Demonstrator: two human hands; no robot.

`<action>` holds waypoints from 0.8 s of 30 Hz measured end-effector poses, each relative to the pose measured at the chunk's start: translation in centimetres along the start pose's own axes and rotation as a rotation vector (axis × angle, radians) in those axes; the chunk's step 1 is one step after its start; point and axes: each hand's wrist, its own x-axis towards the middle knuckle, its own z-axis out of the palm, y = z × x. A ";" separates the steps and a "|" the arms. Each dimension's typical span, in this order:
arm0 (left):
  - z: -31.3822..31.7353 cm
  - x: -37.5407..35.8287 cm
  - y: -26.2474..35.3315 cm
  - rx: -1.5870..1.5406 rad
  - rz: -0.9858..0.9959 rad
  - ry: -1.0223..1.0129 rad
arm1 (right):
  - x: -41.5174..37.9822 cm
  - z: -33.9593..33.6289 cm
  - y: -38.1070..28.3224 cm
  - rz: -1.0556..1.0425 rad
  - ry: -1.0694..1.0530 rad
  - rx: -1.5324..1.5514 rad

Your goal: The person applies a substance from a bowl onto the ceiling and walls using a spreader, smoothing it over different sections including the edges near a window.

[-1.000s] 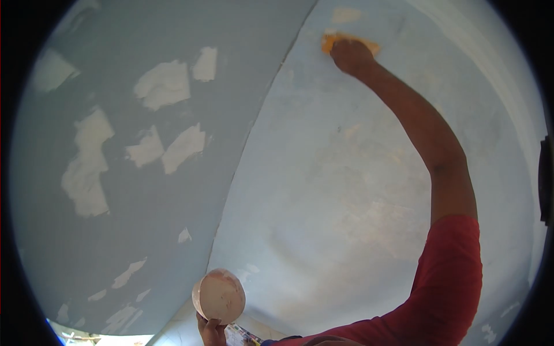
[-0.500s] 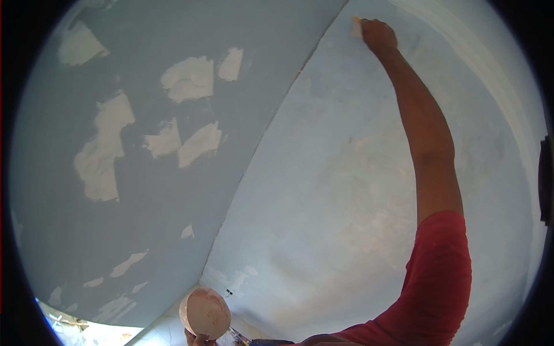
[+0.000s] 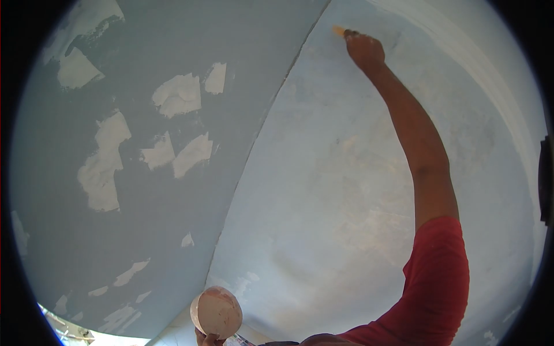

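A person's red-sleeved arm [image 3: 437,268] stretches high across a pale blue surface [image 3: 311,196]. The right hand [image 3: 366,51] is closed around a yellow spreader [image 3: 338,30], which juts up and to the left of the fist; too little shows to tell its long axis. Well apart, far below, the left hand [image 3: 209,339] curls round the lower edge of a pinkish bowl [image 3: 219,311].

Yellow-orange tool [image 3: 339,30], perhaps a scraper, juts from the right hand [image 3: 366,51]; smeared round bowl [image 3: 220,311] tilts in the left hand [image 3: 209,339].
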 end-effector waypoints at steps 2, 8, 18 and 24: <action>-0.5 0.3 -0.2 0.021 -0.011 0.011 | 1.3 1.0 1.6 0.033 0.054 -0.027; -4.1 3.8 -2.4 0.299 -0.045 0.094 | 3.0 6.3 3.0 0.028 0.142 -0.105; -1.0 2.4 -1.7 0.132 -0.013 -0.010 | -0.3 0.3 -2.1 -0.034 -0.100 0.147; -2.2 3.5 -2.8 0.077 0.028 0.010 | 4.7 1.0 6.2 0.294 -0.029 0.035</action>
